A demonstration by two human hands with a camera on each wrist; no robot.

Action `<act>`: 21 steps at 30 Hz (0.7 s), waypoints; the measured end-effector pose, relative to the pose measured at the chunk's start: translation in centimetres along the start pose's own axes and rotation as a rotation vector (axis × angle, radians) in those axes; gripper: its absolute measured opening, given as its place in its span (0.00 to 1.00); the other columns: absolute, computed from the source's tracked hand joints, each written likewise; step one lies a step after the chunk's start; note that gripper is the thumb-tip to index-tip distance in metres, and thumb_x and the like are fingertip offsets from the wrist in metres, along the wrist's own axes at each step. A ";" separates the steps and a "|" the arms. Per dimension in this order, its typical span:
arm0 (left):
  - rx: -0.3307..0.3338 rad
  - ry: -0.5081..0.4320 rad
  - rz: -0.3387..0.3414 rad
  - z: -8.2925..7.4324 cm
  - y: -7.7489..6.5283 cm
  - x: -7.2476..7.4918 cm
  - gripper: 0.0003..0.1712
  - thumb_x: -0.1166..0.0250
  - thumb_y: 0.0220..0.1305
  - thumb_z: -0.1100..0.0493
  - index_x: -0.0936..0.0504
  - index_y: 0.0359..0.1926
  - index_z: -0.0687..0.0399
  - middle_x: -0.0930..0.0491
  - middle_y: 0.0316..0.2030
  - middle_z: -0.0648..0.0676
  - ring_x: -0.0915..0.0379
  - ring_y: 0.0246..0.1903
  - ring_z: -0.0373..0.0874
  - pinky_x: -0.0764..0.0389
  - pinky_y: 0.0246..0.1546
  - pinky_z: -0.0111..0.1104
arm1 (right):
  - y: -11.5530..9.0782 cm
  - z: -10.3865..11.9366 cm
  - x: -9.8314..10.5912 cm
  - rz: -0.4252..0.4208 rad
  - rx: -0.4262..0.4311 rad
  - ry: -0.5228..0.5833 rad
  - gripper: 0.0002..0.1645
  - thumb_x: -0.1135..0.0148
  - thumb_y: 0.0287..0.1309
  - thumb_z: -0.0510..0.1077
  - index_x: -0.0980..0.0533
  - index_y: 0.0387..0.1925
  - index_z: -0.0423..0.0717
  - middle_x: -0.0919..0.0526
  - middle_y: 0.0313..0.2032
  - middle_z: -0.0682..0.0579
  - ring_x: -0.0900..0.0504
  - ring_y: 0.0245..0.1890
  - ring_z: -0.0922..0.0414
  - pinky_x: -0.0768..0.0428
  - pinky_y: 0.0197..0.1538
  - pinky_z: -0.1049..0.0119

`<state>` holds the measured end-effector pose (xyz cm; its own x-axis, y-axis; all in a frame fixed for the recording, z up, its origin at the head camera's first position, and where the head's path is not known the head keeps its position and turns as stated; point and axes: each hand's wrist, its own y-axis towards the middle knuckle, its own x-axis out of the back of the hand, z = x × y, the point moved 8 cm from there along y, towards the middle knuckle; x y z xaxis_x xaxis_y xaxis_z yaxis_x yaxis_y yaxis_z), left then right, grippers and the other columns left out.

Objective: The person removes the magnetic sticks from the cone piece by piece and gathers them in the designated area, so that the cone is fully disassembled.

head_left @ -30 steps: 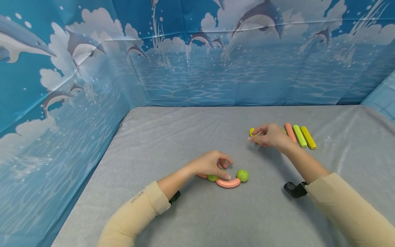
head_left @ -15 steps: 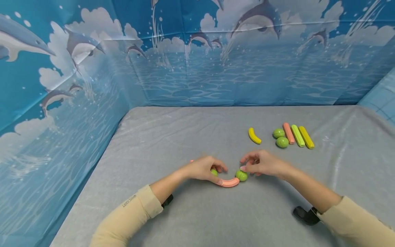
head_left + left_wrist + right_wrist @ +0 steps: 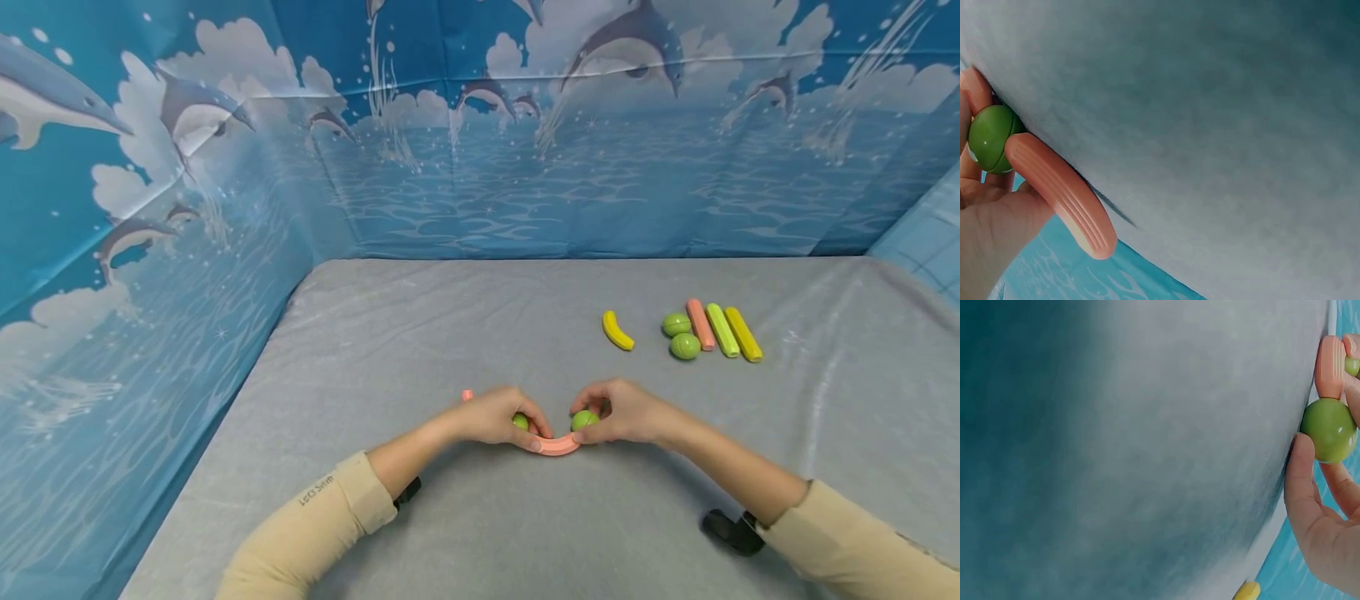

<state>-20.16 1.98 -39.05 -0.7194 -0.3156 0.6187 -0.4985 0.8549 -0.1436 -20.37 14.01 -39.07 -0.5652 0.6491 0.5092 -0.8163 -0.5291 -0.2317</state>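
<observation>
In the head view, my left hand [image 3: 501, 417] pinches the left end of a curved pink piece [image 3: 558, 446] between thumb and index finger. A green ball [image 3: 521, 421] is partly hidden under that hand. Another curved pink piece [image 3: 1063, 194] touches this ball in the left wrist view; in the head view only its tip [image 3: 467, 394] shows past the hand. My right hand [image 3: 626, 412] holds a second green ball [image 3: 1330, 430] between thumb and fingers, against the right end of the middle pink piece. The row lies on the grey cloth.
Farther back on the grey cloth [image 3: 420, 333] lies a curved yellow piece [image 3: 617, 331]. To its right are two green balls [image 3: 685, 346], then straight pink [image 3: 701, 325], light green [image 3: 722, 331] and yellow [image 3: 743, 334] sticks. A blue dolphin-print curtain [image 3: 480, 183] borders the back and left.
My right hand came from the curved yellow piece, which stays at the back, to the right-hand green ball and took hold of it. My left hand closed its fingers onto the pink piece.
</observation>
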 end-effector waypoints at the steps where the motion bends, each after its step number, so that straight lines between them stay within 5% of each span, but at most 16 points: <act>1: 0.009 -0.009 0.004 0.0 0.0 0.0 0.09 0.32 0.56 0.63 0.15 0.39 0.59 0.19 0.27 0.47 0.30 0.26 0.31 0.29 0.31 0.22 | 0.0 0.1 0.0 -0.003 -0.003 -0.006 0.20 0.28 0.46 0.42 0.22 0.39 0.34 0.25 0.27 0.52 0.29 0.26 0.57 0.29 0.27 0.68; 8: 0.054 -0.047 0.010 0.3 0.0 0.0 0.09 0.33 0.57 0.64 0.15 0.40 0.58 0.19 0.28 0.47 0.30 0.25 0.33 0.30 0.30 0.22 | 0.2 0.4 -0.1 -0.022 -0.035 -0.044 0.16 0.28 0.43 0.40 0.23 0.35 0.38 0.28 0.25 0.53 0.31 0.27 0.58 0.32 0.28 0.67; 21: 0.056 -0.054 0.017 0.4 0.0 -0.1 0.09 0.33 0.56 0.63 0.15 0.40 0.59 0.19 0.28 0.48 0.32 0.23 0.32 0.31 0.27 0.22 | 0.2 0.8 0.1 -0.077 0.038 -0.138 0.15 0.28 0.38 0.38 0.24 0.30 0.41 0.30 0.23 0.54 0.34 0.24 0.59 0.36 0.25 0.69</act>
<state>-20.28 1.89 -39.40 -0.7524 -0.3245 0.5733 -0.5112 0.8365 -0.1974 -20.45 13.55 -38.39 -0.4770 0.6089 0.6338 -0.8503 -0.5022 -0.1575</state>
